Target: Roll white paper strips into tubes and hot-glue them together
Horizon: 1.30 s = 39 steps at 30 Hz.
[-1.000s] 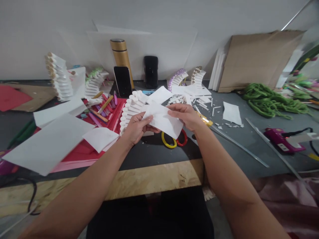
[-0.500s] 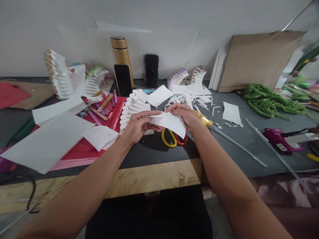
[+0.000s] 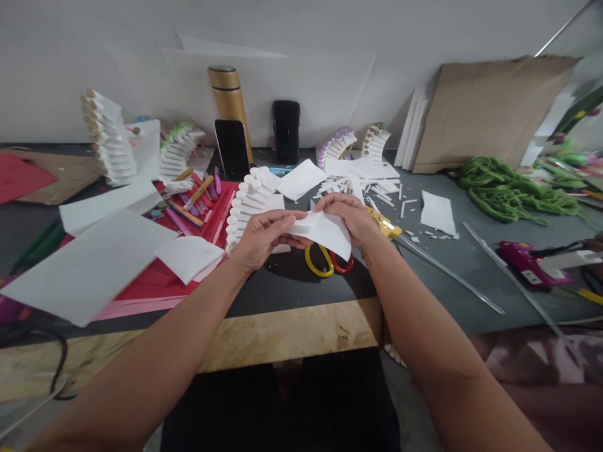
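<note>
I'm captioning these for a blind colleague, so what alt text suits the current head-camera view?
A person's left hand and right hand hold a bent sheet of white paper over a cluttered dark tabletop. Scissors with yellow and red handles lie partly hidden beneath it. A gold bottle stands at the back, and green cord is heaped at the right.

I can read no word, number, brand or sign from here. On the yellow tool (image 3: 392, 230), around the middle of the table (image 3: 282, 290), I see one pale patch, but it is too small for reading. The purple device (image 3: 516, 256), to the right and nearer the front edge, carries small white marks, also unreadable.
</note>
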Motion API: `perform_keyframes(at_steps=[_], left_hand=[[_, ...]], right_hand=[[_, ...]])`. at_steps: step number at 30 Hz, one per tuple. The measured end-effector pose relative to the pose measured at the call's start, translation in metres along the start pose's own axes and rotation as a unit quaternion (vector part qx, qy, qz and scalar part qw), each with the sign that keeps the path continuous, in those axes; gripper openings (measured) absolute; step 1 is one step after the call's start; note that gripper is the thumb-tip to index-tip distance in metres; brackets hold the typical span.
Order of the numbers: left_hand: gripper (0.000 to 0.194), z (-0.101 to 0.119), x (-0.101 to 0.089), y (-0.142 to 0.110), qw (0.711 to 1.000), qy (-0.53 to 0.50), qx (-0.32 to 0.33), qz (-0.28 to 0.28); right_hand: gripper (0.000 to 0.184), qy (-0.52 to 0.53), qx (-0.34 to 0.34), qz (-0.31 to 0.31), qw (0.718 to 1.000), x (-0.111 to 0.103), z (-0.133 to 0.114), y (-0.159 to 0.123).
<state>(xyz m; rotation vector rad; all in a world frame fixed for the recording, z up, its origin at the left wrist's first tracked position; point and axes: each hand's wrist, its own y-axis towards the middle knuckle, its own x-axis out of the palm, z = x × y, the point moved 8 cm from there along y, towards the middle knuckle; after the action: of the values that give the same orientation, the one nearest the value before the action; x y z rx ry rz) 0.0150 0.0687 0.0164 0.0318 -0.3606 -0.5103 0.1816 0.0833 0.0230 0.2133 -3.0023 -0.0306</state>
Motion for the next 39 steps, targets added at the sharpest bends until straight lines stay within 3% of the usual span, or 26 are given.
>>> perform_keyframes(at_steps=[11, 22, 29, 39], left_hand=[[0.059, 0.000, 0.000, 0.001, 0.999, 0.018, -0.029, 0.005], [0.051, -0.005, -0.003, 0.005, 0.999, 0.047, -0.026, 0.001], [0.058, 0.004, -0.001, 0.002, 0.997, 0.077, 0.011, 0.001], [0.040, -0.006, -0.009, 0.006, 0.998, 0.049, -0.010, 0.030]], right_hand=[[0.011, -0.031, -0.047, 0.000, 0.998, -0.006, -0.009, -0.002], [0.041, -0.069, -0.049, -0.016, 0.996, -0.001, -0.013, -0.002], [0.036, -0.048, -0.003, 0.000, 0.999, -0.014, -0.002, 0.002], [0.033, -0.070, -0.007, -0.012, 0.997, -0.010, -0.003, 0.000]])
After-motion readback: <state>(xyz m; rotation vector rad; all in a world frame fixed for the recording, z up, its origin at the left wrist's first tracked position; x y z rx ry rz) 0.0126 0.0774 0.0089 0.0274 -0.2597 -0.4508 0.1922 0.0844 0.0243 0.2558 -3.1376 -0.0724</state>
